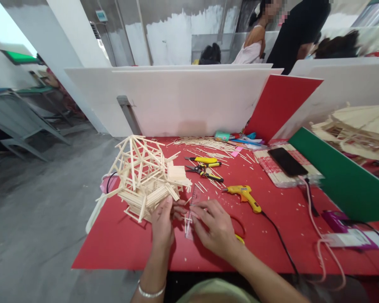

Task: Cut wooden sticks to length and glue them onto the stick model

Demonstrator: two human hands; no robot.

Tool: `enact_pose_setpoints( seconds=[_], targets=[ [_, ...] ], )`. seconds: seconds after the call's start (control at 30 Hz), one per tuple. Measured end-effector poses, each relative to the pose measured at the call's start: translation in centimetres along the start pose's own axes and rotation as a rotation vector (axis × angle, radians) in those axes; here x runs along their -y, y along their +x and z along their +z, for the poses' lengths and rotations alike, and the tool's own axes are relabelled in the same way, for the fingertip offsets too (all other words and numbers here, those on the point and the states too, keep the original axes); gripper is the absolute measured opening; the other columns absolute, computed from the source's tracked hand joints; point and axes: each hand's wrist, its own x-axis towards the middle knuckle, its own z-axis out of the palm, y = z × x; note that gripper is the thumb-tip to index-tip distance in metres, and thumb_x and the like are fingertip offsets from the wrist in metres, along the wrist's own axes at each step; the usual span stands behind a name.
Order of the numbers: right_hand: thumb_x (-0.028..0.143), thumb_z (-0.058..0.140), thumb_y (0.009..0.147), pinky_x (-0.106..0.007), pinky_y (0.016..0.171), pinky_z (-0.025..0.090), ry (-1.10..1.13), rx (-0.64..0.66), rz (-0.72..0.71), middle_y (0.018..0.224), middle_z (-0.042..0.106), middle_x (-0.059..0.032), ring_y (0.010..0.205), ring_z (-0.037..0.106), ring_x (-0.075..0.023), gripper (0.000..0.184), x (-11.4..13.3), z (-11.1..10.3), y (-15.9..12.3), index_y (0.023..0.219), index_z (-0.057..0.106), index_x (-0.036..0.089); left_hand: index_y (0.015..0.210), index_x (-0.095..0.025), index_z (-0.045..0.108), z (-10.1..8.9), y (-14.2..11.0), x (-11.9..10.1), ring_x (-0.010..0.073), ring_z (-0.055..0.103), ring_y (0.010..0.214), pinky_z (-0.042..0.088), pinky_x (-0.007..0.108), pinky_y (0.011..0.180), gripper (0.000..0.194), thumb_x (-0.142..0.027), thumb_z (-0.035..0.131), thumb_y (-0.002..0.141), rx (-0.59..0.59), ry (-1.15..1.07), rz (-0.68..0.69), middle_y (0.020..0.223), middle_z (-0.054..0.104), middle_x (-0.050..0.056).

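My left hand [164,221] is at the front right of a model built of pale wooden sticks [139,164]. Its thumb stands apart from its fingers, which reach toward the ruler; nothing shows held in it. Across from it, my right hand [213,223] has its fingertips drawn together over a clear ruler [195,195]. Whatever those fingertips pinch is too small to make out. Short stick pieces [187,225] lie by the ruler's near end, between both hands. Scissors with red and yellow handles [240,238] are partly hidden behind my right hand.
On the red board [113,248] are a yellow glue gun [244,195] with a black cord, cutting pliers [205,171], a yellow utility knife [205,160] and loose sticks [205,144]. A phone [287,161] rests on bagged sticks [268,172]. White panels [189,101] stand behind.
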Motion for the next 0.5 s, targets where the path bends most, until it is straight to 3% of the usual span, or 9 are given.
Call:
enact_pose_setpoints(
  seconds=[0.3, 0.5],
  targets=[
    [0.011, 0.059, 0.089, -0.038, 0.097, 0.052, 0.180, -0.002, -0.057, 0.129, 0.062, -0.0106, 0.119, 0.058, -0.0211, 0.044, 1.3, 2.1, 1.0, 0.132, 0.059, 0.023, 0.081, -0.014, 0.071, -0.2, 0.1, 0.1, 0.0139, 0.068, 0.063, 0.052, 0.021, 0.056, 0.033, -0.046, 0.077, 0.078, -0.037, -0.119, -0.006, 0.072, 0.073, 0.004],
    [0.011, 0.060, 0.088, -0.040, 0.094, 0.053, 0.166, -0.012, -0.057, 0.119, 0.066, -0.0106, 0.113, 0.060, -0.0226, 0.043, 1.3, 2.3, 1.4, 0.129, 0.061, 0.023, 0.093, -0.012, 0.073, -0.5, 0.2, 0.6, 0.0187, 0.073, 0.077, 0.052, 0.023, 0.059, 0.044, -0.055, 0.070, 0.083, -0.021, -0.102, -0.054, 0.087, 0.077, 0.011]
  ],
)
